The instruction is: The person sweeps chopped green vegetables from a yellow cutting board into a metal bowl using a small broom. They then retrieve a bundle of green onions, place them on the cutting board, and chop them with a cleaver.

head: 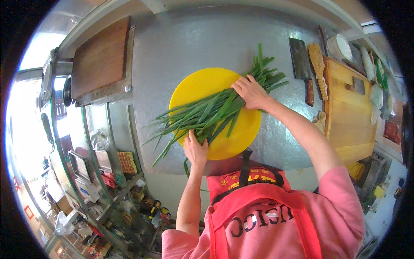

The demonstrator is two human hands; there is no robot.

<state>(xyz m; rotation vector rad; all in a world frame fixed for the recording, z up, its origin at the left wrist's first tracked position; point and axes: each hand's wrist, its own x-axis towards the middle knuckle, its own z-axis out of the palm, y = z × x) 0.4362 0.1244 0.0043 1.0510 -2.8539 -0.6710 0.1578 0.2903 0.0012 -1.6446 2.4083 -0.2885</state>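
Observation:
A bundle of long green leaves, like garlic chives or scallion tops (207, 111), lies slantwise across a round yellow cutting board (241, 139). Its thin tips reach past the board's left edge, and the thicker ends stick out past the upper right edge. My right hand (250, 92) is closed over the bundle near the thicker ends. At the lower left of the board, my left hand (196, 150) has its fingers at the lower leaves; the fingertips are partly among them, and whether they grip any is unclear.
The board rests on a metal worktop (181, 42). To the right lie a cleaver (298, 58), a bundled wooden brush (317, 64) and a wooden board (347, 113) with a small cleaver (358, 85). A thick brown wooden board (100, 58) stands at the left, above shelves with an egg tray (127, 162).

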